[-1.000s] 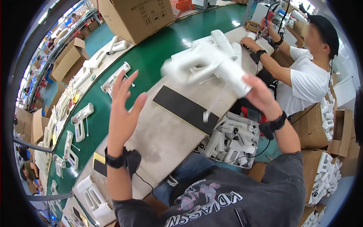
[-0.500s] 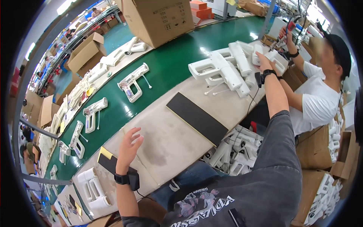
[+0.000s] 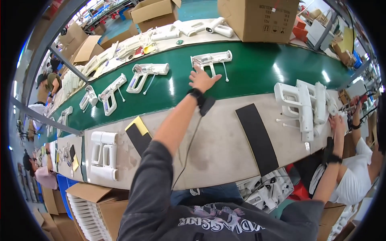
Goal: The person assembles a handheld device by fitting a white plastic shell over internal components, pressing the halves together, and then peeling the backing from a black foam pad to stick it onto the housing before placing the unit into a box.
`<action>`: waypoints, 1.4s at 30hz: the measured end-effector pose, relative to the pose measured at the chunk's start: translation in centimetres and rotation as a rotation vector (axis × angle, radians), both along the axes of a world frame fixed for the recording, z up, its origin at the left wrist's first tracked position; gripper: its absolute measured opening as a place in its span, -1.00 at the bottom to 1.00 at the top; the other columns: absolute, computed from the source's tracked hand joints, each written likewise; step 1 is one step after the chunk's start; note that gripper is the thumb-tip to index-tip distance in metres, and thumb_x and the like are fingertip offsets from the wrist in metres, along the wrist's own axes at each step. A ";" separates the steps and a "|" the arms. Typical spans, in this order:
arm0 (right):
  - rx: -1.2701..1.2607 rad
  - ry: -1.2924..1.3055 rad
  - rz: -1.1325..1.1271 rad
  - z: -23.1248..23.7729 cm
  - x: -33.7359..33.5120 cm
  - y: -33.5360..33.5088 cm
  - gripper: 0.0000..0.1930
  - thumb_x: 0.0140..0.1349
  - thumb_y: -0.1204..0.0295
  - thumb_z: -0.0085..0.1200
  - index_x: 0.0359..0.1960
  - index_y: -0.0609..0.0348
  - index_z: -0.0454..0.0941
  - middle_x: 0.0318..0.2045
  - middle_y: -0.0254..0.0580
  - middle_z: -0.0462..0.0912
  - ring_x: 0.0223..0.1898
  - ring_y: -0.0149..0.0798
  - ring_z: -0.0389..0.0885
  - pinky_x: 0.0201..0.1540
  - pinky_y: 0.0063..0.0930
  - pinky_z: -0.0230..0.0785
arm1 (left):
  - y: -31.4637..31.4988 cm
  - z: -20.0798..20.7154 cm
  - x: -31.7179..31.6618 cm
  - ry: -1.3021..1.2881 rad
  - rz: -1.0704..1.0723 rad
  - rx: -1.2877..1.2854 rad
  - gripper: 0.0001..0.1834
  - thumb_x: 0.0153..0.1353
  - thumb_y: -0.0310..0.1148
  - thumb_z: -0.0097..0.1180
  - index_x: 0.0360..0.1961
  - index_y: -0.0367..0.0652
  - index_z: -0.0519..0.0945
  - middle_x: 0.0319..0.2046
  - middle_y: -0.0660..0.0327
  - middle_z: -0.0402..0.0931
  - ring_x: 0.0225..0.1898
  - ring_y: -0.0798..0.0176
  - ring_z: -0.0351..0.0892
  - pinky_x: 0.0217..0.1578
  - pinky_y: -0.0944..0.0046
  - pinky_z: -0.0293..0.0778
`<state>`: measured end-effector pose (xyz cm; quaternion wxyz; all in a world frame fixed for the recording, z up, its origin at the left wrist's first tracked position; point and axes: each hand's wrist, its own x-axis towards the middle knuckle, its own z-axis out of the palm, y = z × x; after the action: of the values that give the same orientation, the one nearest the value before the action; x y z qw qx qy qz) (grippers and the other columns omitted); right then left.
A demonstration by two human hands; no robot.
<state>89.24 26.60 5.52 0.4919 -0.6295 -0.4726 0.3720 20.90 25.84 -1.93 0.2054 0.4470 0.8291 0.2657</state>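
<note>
My left hand (image 3: 204, 81) stretches over the green conveyor belt, fingers spread, at the grip of an opened white gun-shaped plastic housing (image 3: 221, 56). Whether the fingertips touch it I cannot tell. A thin ball-ended rod (image 3: 226, 72) slants down from this housing, and inner parts show in it. At the right, my right hand (image 3: 338, 125) is against the edge of a pile of closed white gun-shaped housings (image 3: 305, 108). Its fingers are partly hidden there, so its grip is unclear.
More opened housings (image 3: 138, 79) lie along the belt to the left. On the worktop (image 3: 205, 148) are a black pad (image 3: 257, 138), a smaller black pad with yellow (image 3: 138, 136) and white housings (image 3: 104, 154). A cardboard box (image 3: 265, 22) stands beyond. A co-worker (image 3: 354, 168) sits at right.
My left hand has gone from above the worktop out over the belt to an opened housing. My right hand stays by the pile. The view has swung left.
</note>
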 end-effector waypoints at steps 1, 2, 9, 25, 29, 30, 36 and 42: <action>0.092 -0.081 0.077 1.7 -2.7 -4.0 -0.51 0.48 0.15 0.07 0.27 0.22 0.44 0.00 -0.27 0.61 -0.06 -0.47 0.57 -0.06 -0.56 0.38 | 1.5 -0.5 1.2 0.056 0.064 -0.034 0.51 -0.13 0.32 0.47 0.52 -0.31 -0.26 0.32 -0.32 0.14 0.35 -0.34 0.16 0.25 -0.39 0.17; 0.207 -0.144 0.136 3.5 -5.4 -8.6 -0.55 0.50 0.23 0.05 0.28 0.25 0.44 0.01 -0.27 0.61 -0.03 -0.46 0.56 -0.01 -0.53 0.39 | 2.6 -1.0 2.1 0.090 0.117 -0.093 0.50 -0.12 0.28 0.48 0.53 -0.26 -0.27 0.29 -0.31 0.17 0.32 -0.29 0.21 0.25 -0.34 0.19; 0.087 -0.277 0.641 5.7 -24.3 -24.9 -0.62 0.33 0.50 0.12 0.18 0.25 0.53 -0.10 -0.24 0.66 -0.12 -0.38 0.60 0.01 -0.45 0.45 | 1.1 1.0 1.6 0.162 0.157 -0.028 0.33 -0.09 0.09 0.45 0.53 -0.22 -0.12 0.18 -0.21 0.31 0.23 -0.19 0.30 0.16 -0.20 0.32; 0.122 -0.172 1.387 1.8 -43.5 -30.8 -0.57 0.17 0.61 0.24 0.13 0.23 0.58 -0.09 -0.10 0.72 -0.11 -0.16 0.67 0.04 -0.34 0.49 | -35.3 0.0 3.8 0.157 0.083 0.250 0.11 -0.10 -0.20 0.47 0.41 -0.25 0.05 0.17 -0.15 0.28 0.19 -0.25 0.30 0.16 -0.20 0.30; 0.050 -0.145 1.533 2.8 -44.6 -31.5 -0.57 0.18 0.61 0.24 0.13 0.24 0.58 -0.09 -0.09 0.72 -0.08 -0.14 0.68 0.06 -0.33 0.50 | -37.8 -0.7 5.1 0.133 0.180 0.284 0.06 0.00 -0.10 0.45 0.41 -0.24 0.08 0.19 -0.12 0.26 0.19 -0.23 0.29 0.15 -0.17 0.29; 0.042 -0.151 1.549 2.9 -44.9 -31.6 -0.57 0.18 0.61 0.24 0.13 0.24 0.58 -0.09 -0.09 0.72 -0.07 -0.13 0.69 0.06 -0.32 0.50 | -38.2 -0.7 5.0 0.139 0.172 0.249 0.03 0.05 -0.05 0.43 0.40 -0.24 0.11 0.18 -0.11 0.27 0.19 -0.23 0.28 0.15 -0.15 0.29; 0.027 -0.161 1.601 2.5 -47.8 -31.5 -0.56 0.18 0.62 0.24 0.13 0.23 0.58 -0.07 -0.09 0.71 -0.07 -0.12 0.68 0.07 -0.32 0.49 | -38.8 -2.1 -5.7 0.236 0.376 0.256 -0.09 0.22 0.11 0.26 0.34 -0.33 0.21 0.15 -0.13 0.32 0.21 -0.27 0.29 0.16 -0.20 0.27; 0.096 -0.280 1.682 2.4 -51.2 -31.0 -0.58 0.18 0.58 0.28 0.12 0.20 0.60 -0.08 -0.14 0.69 -0.06 -0.15 0.67 0.06 -0.34 0.48 | -36.8 -4.9 -16.6 0.168 0.529 0.300 -0.16 0.08 -0.05 0.47 0.17 -0.44 0.37 -0.06 -0.10 0.51 -0.05 -0.10 0.54 -0.06 -0.02 0.48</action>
<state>38.01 -4.37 7.92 0.0153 -0.0881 -0.8544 0.5118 4.28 -11.01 -6.79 -0.0082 0.2615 0.8823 0.3913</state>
